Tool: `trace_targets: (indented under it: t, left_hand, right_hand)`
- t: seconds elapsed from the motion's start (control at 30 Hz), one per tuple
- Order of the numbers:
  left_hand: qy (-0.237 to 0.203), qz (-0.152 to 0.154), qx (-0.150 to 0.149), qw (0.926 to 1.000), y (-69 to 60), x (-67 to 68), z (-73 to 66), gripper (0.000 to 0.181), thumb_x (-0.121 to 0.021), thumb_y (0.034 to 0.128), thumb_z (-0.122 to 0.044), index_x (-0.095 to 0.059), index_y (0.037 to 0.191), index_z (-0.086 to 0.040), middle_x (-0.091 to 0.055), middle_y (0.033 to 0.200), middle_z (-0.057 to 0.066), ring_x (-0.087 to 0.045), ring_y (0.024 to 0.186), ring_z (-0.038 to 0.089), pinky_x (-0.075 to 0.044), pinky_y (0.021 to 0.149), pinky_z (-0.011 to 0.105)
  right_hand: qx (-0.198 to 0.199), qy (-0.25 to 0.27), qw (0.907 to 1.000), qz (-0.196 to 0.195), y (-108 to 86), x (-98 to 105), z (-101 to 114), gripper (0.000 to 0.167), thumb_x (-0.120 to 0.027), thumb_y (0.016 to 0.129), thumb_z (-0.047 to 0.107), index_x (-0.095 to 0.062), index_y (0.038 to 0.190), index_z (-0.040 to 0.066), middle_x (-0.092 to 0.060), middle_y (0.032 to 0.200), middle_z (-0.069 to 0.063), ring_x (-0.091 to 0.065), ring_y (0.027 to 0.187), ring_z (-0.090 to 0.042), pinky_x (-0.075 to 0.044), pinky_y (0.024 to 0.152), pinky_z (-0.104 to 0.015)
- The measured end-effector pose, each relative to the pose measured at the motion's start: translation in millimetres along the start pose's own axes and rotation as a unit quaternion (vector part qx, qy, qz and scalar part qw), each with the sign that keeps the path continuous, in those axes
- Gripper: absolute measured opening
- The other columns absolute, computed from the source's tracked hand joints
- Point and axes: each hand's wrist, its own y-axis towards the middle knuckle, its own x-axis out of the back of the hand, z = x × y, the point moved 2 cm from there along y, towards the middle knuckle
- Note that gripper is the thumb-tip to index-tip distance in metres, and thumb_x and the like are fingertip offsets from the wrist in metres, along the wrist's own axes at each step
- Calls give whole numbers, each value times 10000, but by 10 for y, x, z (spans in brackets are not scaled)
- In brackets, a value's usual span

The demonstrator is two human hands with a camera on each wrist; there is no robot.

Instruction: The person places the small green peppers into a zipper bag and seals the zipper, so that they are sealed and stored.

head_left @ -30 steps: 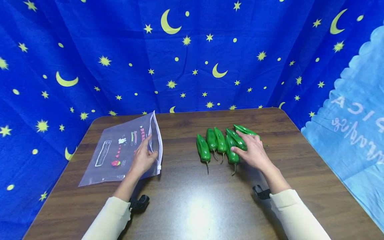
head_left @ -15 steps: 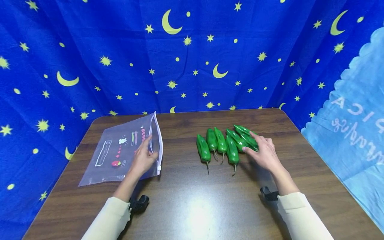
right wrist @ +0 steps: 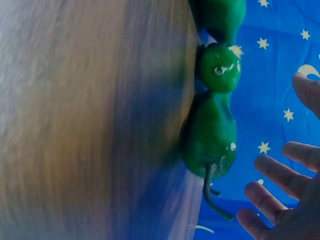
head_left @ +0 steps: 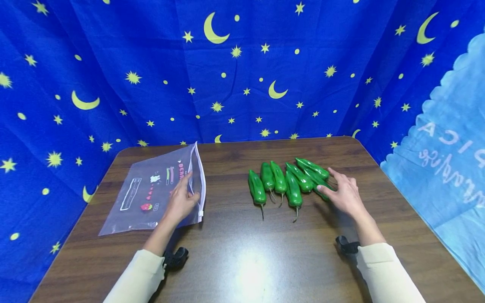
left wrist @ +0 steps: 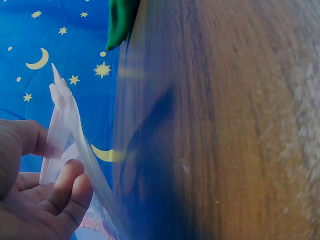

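Note:
My left hand [head_left: 181,202] is at the mouth of a translucent zip bag [head_left: 145,198], on the left of the table. In the left wrist view its fingers and thumb pinch the upper layer of the bag's rim [left wrist: 62,135], and the mouth gapes a little. Several green peppers [head_left: 293,191] lie side by side right of the middle, stems mostly towards me. Just right of the rightmost pepper [head_left: 320,185], my right hand [head_left: 344,195] hovers with spread fingers, holding nothing. The right wrist view has the open hand [right wrist: 287,195] beside a pepper [right wrist: 210,132] with a curved stem.
The brown wooden table [head_left: 235,235] bears bag and peppers, with bare wood between them. A blue star-and-moon curtain [head_left: 242,71] hangs close behind its far edge. Lighter blue cloth [head_left: 451,139] hangs at the right. Each wrist wears a black camera mount [head_left: 176,257].
My right hand has moved rightward from over the peppers to their right side, uncovering the rightmost ones. My left hand and the bag have stayed nearly still.

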Motion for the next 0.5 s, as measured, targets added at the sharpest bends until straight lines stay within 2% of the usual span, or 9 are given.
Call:
trace_targets:
  t: [0.23,0.5]
  left_hand:
    - [51,65,53,10000,-4,-3,4,758,-614,780,-73,-298,1469,-56,-452,1380,208,-569,661,166,-483,676,336]
    - [52,59,61,9999,-5,-1,10,758,-613,784,-79,-291,1469,-45,-437,1398,214,-571,664,175,-489,745,395]
  right_hand:
    - [-235,-96,9995,189,-31,20,-84,735,-616,874,418,-343,1433,27,-433,1355,-313,-362,1139,-529,-317,910,-608]
    - [-320,-47,9994,-80,-53,101,-208,707,-594,894,395,-351,1420,-11,-454,1333,-330,-356,1130,-546,-312,905,-600]
